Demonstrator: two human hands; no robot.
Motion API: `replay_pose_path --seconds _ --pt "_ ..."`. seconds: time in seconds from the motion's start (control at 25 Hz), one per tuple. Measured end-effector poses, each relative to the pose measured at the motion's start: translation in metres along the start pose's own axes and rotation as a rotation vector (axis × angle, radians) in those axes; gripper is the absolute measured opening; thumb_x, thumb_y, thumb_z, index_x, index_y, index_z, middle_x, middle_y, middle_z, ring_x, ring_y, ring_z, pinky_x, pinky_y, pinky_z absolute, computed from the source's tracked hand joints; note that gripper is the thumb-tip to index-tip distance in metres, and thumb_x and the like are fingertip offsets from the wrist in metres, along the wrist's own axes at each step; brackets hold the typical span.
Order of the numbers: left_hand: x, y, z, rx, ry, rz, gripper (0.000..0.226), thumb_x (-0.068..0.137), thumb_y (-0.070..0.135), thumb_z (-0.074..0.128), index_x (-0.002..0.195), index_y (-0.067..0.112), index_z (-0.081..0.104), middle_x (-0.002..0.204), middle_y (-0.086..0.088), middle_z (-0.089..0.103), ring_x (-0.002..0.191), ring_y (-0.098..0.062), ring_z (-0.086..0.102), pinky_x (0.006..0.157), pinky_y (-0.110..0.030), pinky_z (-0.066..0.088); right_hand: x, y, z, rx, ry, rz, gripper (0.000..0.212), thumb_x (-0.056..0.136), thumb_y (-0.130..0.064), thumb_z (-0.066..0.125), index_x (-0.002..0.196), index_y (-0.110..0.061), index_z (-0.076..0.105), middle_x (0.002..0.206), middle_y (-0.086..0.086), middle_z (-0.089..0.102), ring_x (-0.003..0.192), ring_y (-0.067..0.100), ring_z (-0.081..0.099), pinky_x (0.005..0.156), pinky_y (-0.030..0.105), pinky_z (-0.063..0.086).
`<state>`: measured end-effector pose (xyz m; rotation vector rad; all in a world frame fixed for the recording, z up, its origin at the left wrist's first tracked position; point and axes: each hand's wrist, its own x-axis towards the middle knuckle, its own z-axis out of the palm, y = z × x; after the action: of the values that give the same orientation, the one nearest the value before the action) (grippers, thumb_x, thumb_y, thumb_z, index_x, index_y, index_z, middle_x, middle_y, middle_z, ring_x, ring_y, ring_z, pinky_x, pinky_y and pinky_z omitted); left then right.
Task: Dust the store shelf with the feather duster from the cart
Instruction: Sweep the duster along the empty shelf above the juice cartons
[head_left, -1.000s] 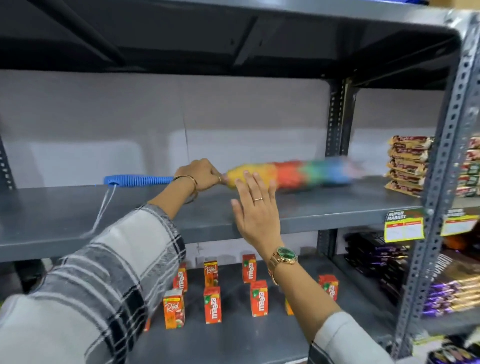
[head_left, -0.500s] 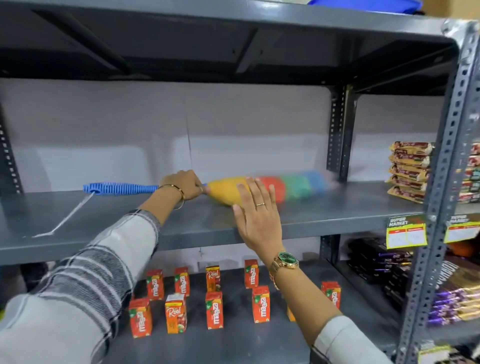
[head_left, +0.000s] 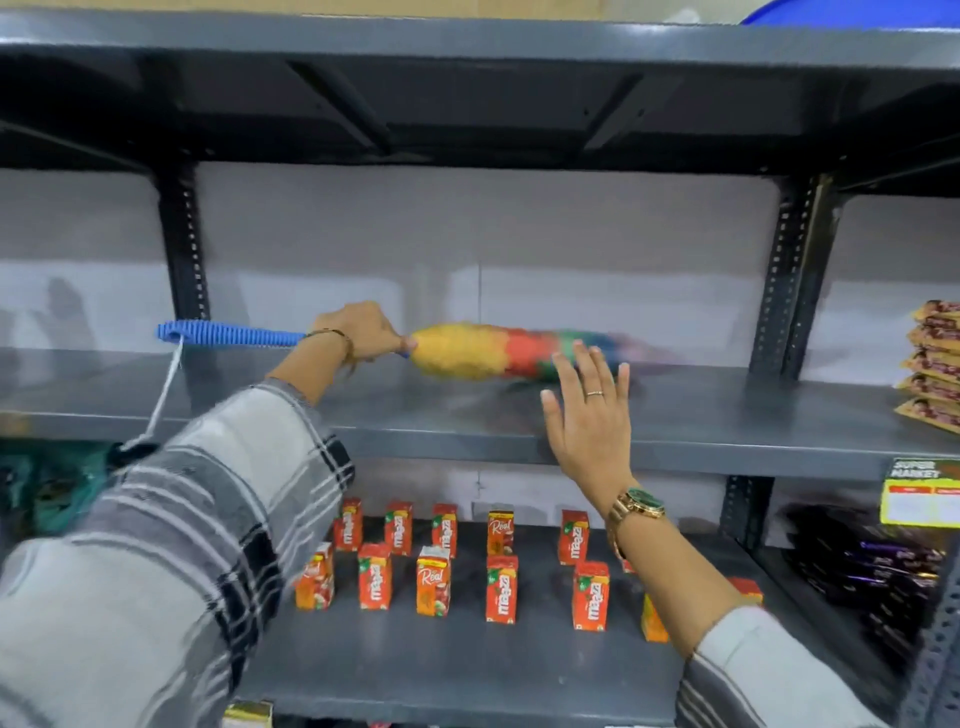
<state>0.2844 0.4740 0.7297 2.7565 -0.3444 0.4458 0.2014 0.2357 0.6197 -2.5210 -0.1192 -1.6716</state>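
My left hand (head_left: 363, 332) grips the feather duster (head_left: 467, 351) where its blue ribbed handle meets the fluffy head. The head runs yellow, red, green and blue to the right and lies low over the grey metal shelf (head_left: 701, 421); its far end is blurred. A white cord loop hangs from the handle's left end. My right hand (head_left: 589, 415) is raised in front of the shelf's edge, fingers spread, palm toward the shelf, holding nothing. It stands in front of the duster's right part.
Stacked snack packets (head_left: 932, 364) lie on the same shelf at the far right. Several orange juice cartons (head_left: 434, 579) stand on the shelf below, dark packets (head_left: 872, 571) to their right. Upright posts (head_left: 784, 280) divide the bays. A yellow price tag (head_left: 919, 491) hangs on the edge.
The duster and my left hand have swept to the left along the shelf while the view shifted left. My right hand has stayed open in front of the shelf edge.
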Motion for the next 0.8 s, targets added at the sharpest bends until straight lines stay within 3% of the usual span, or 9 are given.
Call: replay_pose_path --seconds 0.08,0.12,0.2,0.28,0.32,0.48,0.64,0.68,0.8 --pt "-0.015 -0.027 -0.006 -0.118 -0.212 -0.061 0.043 0.088 0.032 0.066 0.057 0.003 0.058 0.051 -0.011 0.049 0.046 -0.021 0.04 0.049 -0.026 0.033 -0.001 -0.017 0.005 0.059 -0.024 -0.013 0.049 0.091 -0.031 0.032 0.122 -0.001 0.055 0.133 0.024 0.05 0.125 0.042 0.043 0.105 0.058 0.015" --pt "-0.024 -0.038 -0.004 -0.067 -0.242 -0.099 0.045 0.088 0.033 0.066 0.056 0.003 0.057 0.053 -0.012 0.051 0.046 -0.021 0.042 0.049 -0.026 0.034 -0.001 -0.028 0.007 0.084 -0.03 -0.032 0.048 0.091 -0.031 0.033 0.123 -0.002 0.055 0.134 0.023 0.05 0.126 0.04 0.042 0.106 0.057 0.015" --pt "-0.027 -0.044 -0.002 0.131 -0.089 -0.13 0.04 0.09 0.044 0.059 0.082 0.007 0.07 0.085 -0.016 0.069 0.076 -0.028 0.063 0.068 -0.029 0.048 0.002 -0.048 0.014 0.116 -0.04 -0.071 0.044 0.092 -0.029 0.039 0.124 -0.003 0.054 0.136 0.022 0.049 0.128 0.04 0.041 0.106 0.055 0.013" --pt "-0.03 -0.042 -0.006 0.28 0.162 -0.101 0.042 0.089 0.051 0.053 0.105 0.017 0.072 0.11 -0.011 0.07 0.101 -0.03 0.064 0.083 -0.033 0.049 0.003 -0.064 0.02 0.152 -0.057 -0.084 0.041 0.09 -0.024 0.047 0.126 -0.004 0.053 0.137 0.021 0.048 0.129 0.039 0.04 0.108 0.053 0.012" --pt "-0.03 -0.048 -0.011 0.261 0.186 -0.076 0.039 0.088 0.051 0.054 0.104 0.02 0.073 0.109 -0.01 0.07 0.101 -0.03 0.064 0.083 -0.033 0.049 0.004 -0.071 0.024 0.166 -0.06 -0.092 0.042 0.089 -0.023 0.048 0.126 -0.004 0.053 0.137 0.021 0.048 0.129 0.038 0.04 0.108 0.053 0.013" --pt "-0.045 -0.092 -0.014 0.123 -0.11 -0.093 0.04 0.089 0.046 0.058 0.095 0.01 0.075 0.099 -0.014 0.071 0.092 -0.03 0.064 0.08 -0.035 0.049 0.004 -0.093 0.037 0.205 -0.088 -0.12 0.042 0.089 -0.024 0.048 0.125 -0.003 0.053 0.136 0.02 0.049 0.128 0.038 0.041 0.108 0.053 0.012" --pt "-0.044 -0.095 -0.012 0.342 0.222 -0.186 0.046 0.089 0.052 0.05 0.101 0.013 0.071 0.108 -0.011 0.071 0.098 -0.031 0.065 0.081 -0.034 0.049 0.004 -0.118 0.047 0.224 -0.122 -0.13 0.042 0.088 -0.024 0.048 0.124 -0.002 0.054 0.135 0.021 0.05 0.127 0.038 0.043 0.106 0.055 0.012" --pt "-0.043 -0.103 -0.016 0.291 0.211 -0.177 0.045 0.088 0.054 0.051 0.099 0.015 0.073 0.107 -0.01 0.071 0.098 -0.03 0.065 0.081 -0.034 0.049 0.004 -0.122 0.049 0.226 -0.119 -0.137 0.042 0.088 -0.024 0.048 0.124 -0.002 0.054 0.134 0.021 0.051 0.126 0.038 0.044 0.106 0.055 0.012" --pt "-0.056 -0.136 -0.027 0.069 -0.063 -0.143 0.042 0.087 0.051 0.058 0.101 0.016 0.075 0.111 -0.011 0.072 0.102 -0.029 0.064 0.087 -0.036 0.05 0.006 -0.136 0.057 0.248 -0.132 -0.155 0.042 0.089 -0.026 0.048 0.125 -0.004 0.053 0.134 0.02 0.051 0.126 0.037 0.044 0.107 0.054 0.011"
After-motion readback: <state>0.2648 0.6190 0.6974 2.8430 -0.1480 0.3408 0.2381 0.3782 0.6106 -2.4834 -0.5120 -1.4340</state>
